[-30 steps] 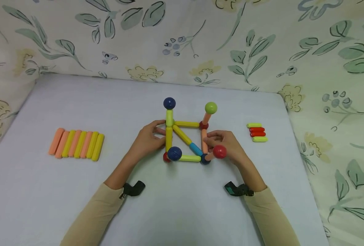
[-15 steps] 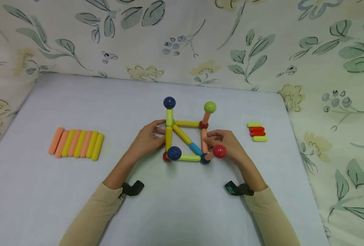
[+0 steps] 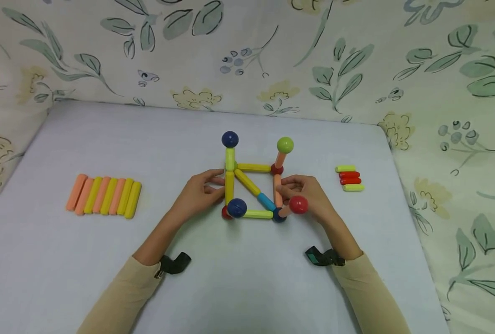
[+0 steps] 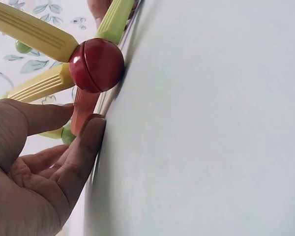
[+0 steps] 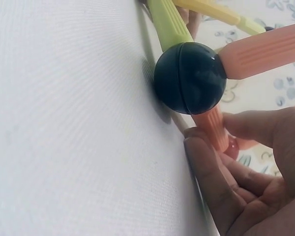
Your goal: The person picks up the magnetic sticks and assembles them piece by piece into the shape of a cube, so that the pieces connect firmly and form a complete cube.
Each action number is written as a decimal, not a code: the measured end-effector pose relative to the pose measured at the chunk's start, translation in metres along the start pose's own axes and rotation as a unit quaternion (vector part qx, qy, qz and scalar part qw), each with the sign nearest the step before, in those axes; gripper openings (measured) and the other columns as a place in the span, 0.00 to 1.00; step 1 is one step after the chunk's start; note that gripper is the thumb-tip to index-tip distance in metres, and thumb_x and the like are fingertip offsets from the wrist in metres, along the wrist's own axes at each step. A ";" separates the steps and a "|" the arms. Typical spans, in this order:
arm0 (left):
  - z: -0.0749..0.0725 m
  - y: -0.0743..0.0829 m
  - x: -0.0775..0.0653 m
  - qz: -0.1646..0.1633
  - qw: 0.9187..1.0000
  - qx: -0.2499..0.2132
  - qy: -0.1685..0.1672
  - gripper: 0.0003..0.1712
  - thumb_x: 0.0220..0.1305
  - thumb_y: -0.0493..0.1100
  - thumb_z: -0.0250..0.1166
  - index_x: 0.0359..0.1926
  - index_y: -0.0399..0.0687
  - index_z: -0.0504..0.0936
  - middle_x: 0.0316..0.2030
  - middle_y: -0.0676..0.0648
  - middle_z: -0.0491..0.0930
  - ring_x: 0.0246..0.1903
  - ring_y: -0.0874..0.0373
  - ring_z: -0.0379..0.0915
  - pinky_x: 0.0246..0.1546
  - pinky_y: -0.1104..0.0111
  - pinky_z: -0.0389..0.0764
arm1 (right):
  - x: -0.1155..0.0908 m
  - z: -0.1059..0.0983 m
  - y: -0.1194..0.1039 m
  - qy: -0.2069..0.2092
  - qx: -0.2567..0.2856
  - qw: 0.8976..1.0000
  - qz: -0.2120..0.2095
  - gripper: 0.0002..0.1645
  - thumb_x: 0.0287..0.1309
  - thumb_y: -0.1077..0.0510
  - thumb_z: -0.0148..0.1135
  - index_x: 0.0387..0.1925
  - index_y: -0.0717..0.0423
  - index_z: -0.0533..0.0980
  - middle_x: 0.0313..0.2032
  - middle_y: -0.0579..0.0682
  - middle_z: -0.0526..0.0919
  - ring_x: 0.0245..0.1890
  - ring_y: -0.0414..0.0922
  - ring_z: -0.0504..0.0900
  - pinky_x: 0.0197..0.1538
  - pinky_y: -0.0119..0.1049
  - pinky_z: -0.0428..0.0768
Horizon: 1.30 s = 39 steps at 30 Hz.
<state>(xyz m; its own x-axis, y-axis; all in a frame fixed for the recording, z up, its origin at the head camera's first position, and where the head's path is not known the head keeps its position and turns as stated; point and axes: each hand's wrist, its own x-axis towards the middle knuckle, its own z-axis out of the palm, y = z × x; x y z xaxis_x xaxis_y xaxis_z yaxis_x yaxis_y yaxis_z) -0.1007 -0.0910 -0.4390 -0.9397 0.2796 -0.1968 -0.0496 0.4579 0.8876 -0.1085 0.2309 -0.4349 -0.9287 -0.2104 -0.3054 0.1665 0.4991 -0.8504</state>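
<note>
A frame of toy building sticks and balls stands on the table between the hands. My left hand (image 3: 200,192) is at its left side. In the left wrist view, thumb and index finger pinch an orange stick (image 4: 85,104) behind a red ball (image 4: 97,65); a yellow stick (image 3: 229,186) hides that orange one from the head camera. My right hand (image 3: 309,194) pinches the right side's orange stick (image 5: 214,129) beside a dark blue ball (image 5: 190,77). Corner posts carry blue balls (image 3: 230,139), a green ball (image 3: 285,145) and a red ball (image 3: 298,204). A yellow and blue diagonal (image 3: 249,184) crosses the base.
Several orange and yellow sticks (image 3: 104,195) lie in a row at the left. At the right, short green and red sticks (image 3: 350,175) are lined up. Flowered cloth (image 3: 247,55) hangs behind the white tabletop (image 3: 247,287).
My left wrist and forearm have shifted slightly down and left, and the left index finger sits a little lower. The right hand and the frame look almost unchanged.
</note>
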 end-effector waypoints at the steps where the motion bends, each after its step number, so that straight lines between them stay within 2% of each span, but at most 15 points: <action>1: -0.001 -0.001 -0.003 0.003 1.000 0.008 0.002 0.34 0.74 0.44 0.68 0.76 0.42 0.70 0.61 0.38 0.84 0.49 0.46 0.88 0.52 0.55 0.88 | 0.000 0.000 0.000 0.000 0.000 1.000 0.000 0.29 0.71 0.45 0.68 0.59 0.65 0.80 0.44 0.59 0.89 0.38 0.48 0.89 0.44 0.34 0.87; 7: -0.023 -0.009 -0.031 0.019 0.996 0.079 0.043 0.30 0.76 0.47 0.66 0.73 0.42 0.74 0.59 0.40 0.85 0.55 0.46 0.84 0.57 0.49 0.85 | 0.001 -0.001 0.001 0.005 0.006 1.000 0.010 0.28 0.69 0.45 0.70 0.59 0.62 0.80 0.46 0.58 0.89 0.39 0.48 0.89 0.43 0.35 0.87; 10: -0.040 -0.012 -0.051 0.023 0.992 0.100 0.078 0.29 0.77 0.47 0.65 0.73 0.41 0.74 0.59 0.39 0.83 0.54 0.45 0.82 0.55 0.50 0.84 | 0.001 0.000 0.001 0.005 0.013 1.000 0.014 0.28 0.68 0.46 0.70 0.58 0.63 0.81 0.45 0.59 0.89 0.38 0.49 0.88 0.42 0.36 0.87; 11: -0.046 -0.012 -0.059 0.026 0.990 0.106 0.093 0.29 0.77 0.47 0.65 0.73 0.40 0.74 0.59 0.37 0.83 0.54 0.44 0.82 0.53 0.54 0.84 | 0.001 0.001 0.001 0.006 0.016 1.000 0.016 0.28 0.68 0.46 0.71 0.58 0.62 0.81 0.45 0.58 0.89 0.38 0.49 0.88 0.41 0.36 0.87; 15: -0.070 -0.017 -0.083 0.026 0.976 0.146 0.157 0.30 0.76 0.46 0.67 0.72 0.38 0.74 0.59 0.36 0.80 0.52 0.43 0.80 0.46 0.75 0.79 | 0.002 0.001 0.001 0.006 0.018 1.000 0.019 0.27 0.68 0.46 0.71 0.57 0.61 0.81 0.43 0.58 0.89 0.38 0.50 0.87 0.40 0.37 0.87; 17: -0.079 -0.020 -0.092 0.010 0.968 0.176 0.181 0.30 0.75 0.46 0.67 0.71 0.37 0.74 0.59 0.34 0.79 0.51 0.41 0.80 0.43 0.73 0.79 | 0.002 0.001 0.001 0.004 0.019 1.000 0.019 0.27 0.68 0.46 0.71 0.58 0.62 0.81 0.42 0.58 0.88 0.38 0.50 0.87 0.40 0.37 0.86; 19: -0.086 -0.025 -0.099 -0.014 0.958 0.211 0.195 0.30 0.75 0.46 0.66 0.70 0.34 0.75 0.59 0.32 0.78 0.51 0.38 0.79 0.42 0.63 0.82 | 0.002 0.000 0.001 0.003 0.017 1.000 0.018 0.28 0.68 0.45 0.71 0.58 0.62 0.80 0.42 0.58 0.88 0.38 0.50 0.87 0.40 0.36 0.86; 22: -0.090 -0.033 -0.104 -0.040 0.944 0.263 0.196 0.30 0.74 0.46 0.67 0.67 0.29 0.76 0.57 0.26 0.78 0.52 0.32 0.77 0.40 0.44 0.81 | 0.003 0.000 0.002 0.003 0.012 1.000 0.021 0.27 0.68 0.45 0.70 0.57 0.62 0.81 0.43 0.58 0.88 0.39 0.50 0.87 0.41 0.36 0.86; 24: -0.090 -0.037 -0.105 -0.045 0.939 0.281 0.192 0.29 0.73 0.43 0.68 0.65 0.26 0.77 0.54 0.24 0.78 0.50 0.32 0.77 0.38 0.44 0.80 | 0.003 0.001 0.001 0.003 0.007 1.000 0.022 0.27 0.68 0.45 0.70 0.57 0.62 0.81 0.43 0.58 0.88 0.39 0.50 0.87 0.41 0.36 0.86; 30: -0.085 -0.041 -0.103 -0.042 0.946 0.272 0.171 0.27 0.69 0.37 0.70 0.64 0.26 0.77 0.47 0.28 0.83 0.40 0.40 0.80 0.32 0.55 0.81 | 0.003 0.000 0.001 0.003 0.007 1.000 0.024 0.27 0.69 0.45 0.70 0.57 0.61 0.81 0.43 0.58 0.88 0.39 0.50 0.86 0.41 0.36 0.86; 36: -0.082 -0.036 -0.097 -0.037 0.948 0.265 0.174 0.25 0.70 0.38 0.69 0.64 0.31 0.80 0.49 0.29 0.86 0.43 0.35 0.85 0.37 0.44 0.85 | 0.003 0.000 0.002 -0.001 0.011 1.000 0.020 0.28 0.69 0.45 0.70 0.58 0.61 0.80 0.43 0.58 0.88 0.40 0.50 0.86 0.42 0.37 0.86; 39: -0.081 -0.031 -0.090 -0.033 0.950 0.261 0.168 0.24 0.70 0.37 0.69 0.64 0.32 0.80 0.49 0.29 0.86 0.43 0.34 0.85 0.39 0.42 0.85 | 0.003 0.000 0.002 -0.001 0.008 1.000 0.016 0.28 0.69 0.44 0.70 0.58 0.61 0.80 0.44 0.58 0.88 0.40 0.49 0.86 0.42 0.37 0.86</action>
<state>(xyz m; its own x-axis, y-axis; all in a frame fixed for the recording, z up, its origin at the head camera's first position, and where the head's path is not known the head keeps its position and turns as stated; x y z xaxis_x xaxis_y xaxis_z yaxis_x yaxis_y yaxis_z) -0.0419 -0.1991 -0.4154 -0.9997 -0.0093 -0.0219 -0.0196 0.8451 0.5342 -0.1106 0.2312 -0.4374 -0.9219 -0.1961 -0.3340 0.2023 0.4916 -0.8470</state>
